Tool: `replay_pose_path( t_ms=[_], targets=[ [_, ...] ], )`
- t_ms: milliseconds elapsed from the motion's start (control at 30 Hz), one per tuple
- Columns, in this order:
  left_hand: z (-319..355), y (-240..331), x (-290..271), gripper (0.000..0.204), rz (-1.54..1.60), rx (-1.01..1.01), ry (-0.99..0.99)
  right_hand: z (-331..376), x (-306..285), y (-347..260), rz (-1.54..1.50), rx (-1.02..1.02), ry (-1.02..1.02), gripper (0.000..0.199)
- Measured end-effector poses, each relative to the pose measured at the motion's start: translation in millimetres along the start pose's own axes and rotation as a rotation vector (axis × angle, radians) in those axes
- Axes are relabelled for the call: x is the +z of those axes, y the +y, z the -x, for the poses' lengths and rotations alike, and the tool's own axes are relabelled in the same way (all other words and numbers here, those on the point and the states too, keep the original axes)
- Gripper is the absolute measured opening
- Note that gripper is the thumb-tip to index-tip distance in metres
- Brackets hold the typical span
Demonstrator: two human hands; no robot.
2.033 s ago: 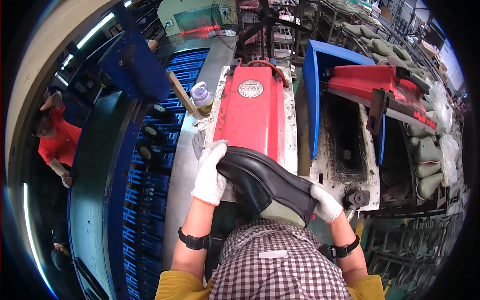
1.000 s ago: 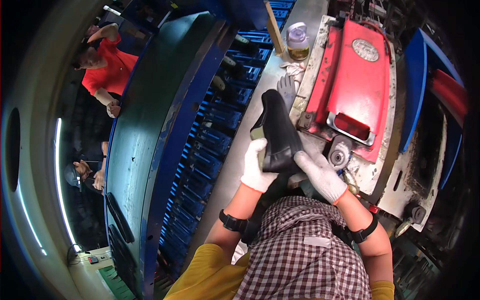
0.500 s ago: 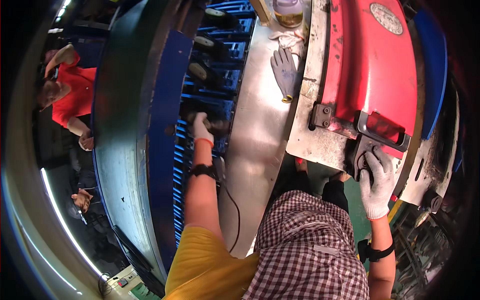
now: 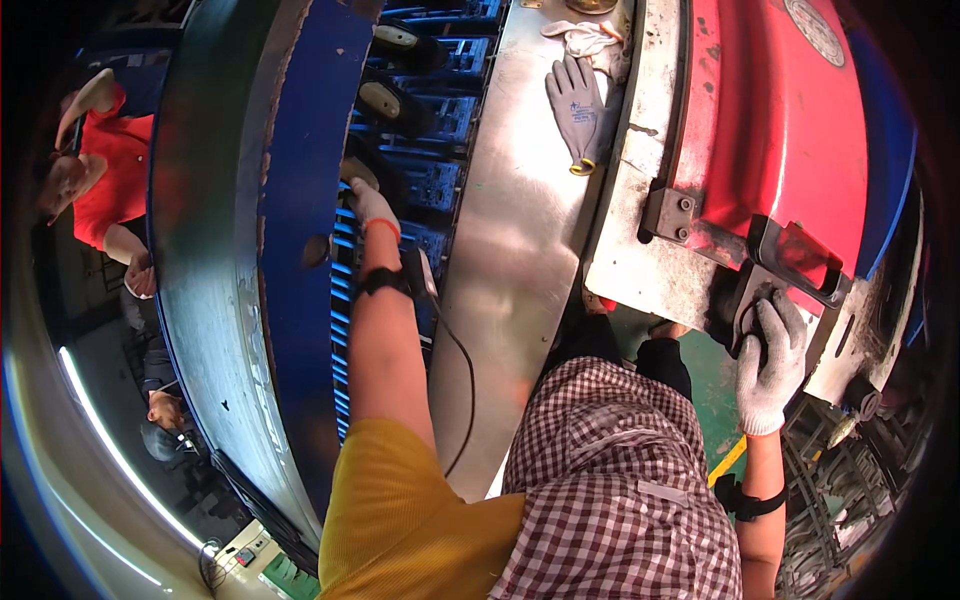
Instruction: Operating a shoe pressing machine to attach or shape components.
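- The left hand (image 4: pixel 368 203), in a white glove with an orange cuff, reaches out to the blue rack (image 4: pixel 400 180) at the person's left and rests on a shoe (image 4: pixel 352 172) there; the shoe is mostly hidden under the hand, so whether the grip closes on it cannot be told.
- That shoe sits at the rack's near edge, just beside the blue rim of the big curved conveyor (image 4: pixel 290 200); its long axis is too hidden to tell.
- Two more shoes lie farther up the rack: a dark shoe with a pale insole (image 4: pixel 385 100) and another like it (image 4: pixel 405 42), each with its long axis running roughly left to right across the picture.
- That makes three shoes on the rack.
- The right hand (image 4: pixel 768 360), in a white knit glove, is curled around a dark knob (image 4: pixel 750 318) on the lower edge of the red machine (image 4: pixel 790 130); the grip is narrow, holding the knob.
- One spare grey glove (image 4: pixel 577 110) lies flat on the steel table (image 4: pixel 510 280), fingers pointing away from the person, cuff toward them.
- One white rag (image 4: pixel 590 38) lies crumpled just beyond the glove.
- A black band (image 4: pixel 380 280) circles the left wrist, and another (image 4: pixel 745 500) the right forearm.
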State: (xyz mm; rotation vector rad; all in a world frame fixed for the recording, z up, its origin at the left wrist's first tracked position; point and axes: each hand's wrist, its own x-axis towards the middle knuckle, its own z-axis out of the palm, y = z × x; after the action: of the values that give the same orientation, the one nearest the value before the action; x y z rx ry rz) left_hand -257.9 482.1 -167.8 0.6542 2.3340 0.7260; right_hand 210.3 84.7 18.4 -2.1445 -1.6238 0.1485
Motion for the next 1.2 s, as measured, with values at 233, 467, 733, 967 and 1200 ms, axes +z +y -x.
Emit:
replay_pose_path(
  t_ms=[233,467,733,967,1200],
  targets=[
    [78,-111,-24,0.068,0.682,-0.137,-0.210,0,-2,-1,-0.038,0.031,-0.002,0.049],
    [121,-171,-50,0.050,0.510,0.117,-0.336,1,-5,-1,-0.047,-0.008,0.016,0.050],
    [113,-195,-57,0.047,0.386,0.232,-0.338,19,1,7,-0.188,0.242,0.145,0.027],
    [99,-198,-70,0.035,0.899,-0.148,-0.280,32,5,14,-0.109,0.380,0.025,0.016],
    [93,-201,-81,0.030,0.808,-0.518,-0.613,29,0,10,-0.062,0.328,0.042,0.021]
  ],
)
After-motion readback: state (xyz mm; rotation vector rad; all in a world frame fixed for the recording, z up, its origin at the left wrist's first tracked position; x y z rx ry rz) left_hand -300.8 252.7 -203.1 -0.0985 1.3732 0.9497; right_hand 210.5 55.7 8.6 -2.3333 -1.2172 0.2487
